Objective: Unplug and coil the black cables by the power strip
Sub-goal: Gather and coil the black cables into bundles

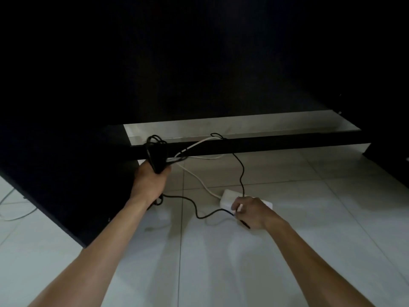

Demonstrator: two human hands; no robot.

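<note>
Black cable [194, 207] coils in left hand [148, 182], pinched by right hand [250, 210].

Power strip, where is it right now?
In the head view, the white power strip lies on the floor tiles, right of centre, just beyond the right hand.

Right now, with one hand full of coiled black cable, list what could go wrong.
1. The left hand grips the coiled black cable bundle; white cords cross beside it and may snag.
2. The right hand pinches the black cable beside the white power strip; a tug may drag the strip.
</note>
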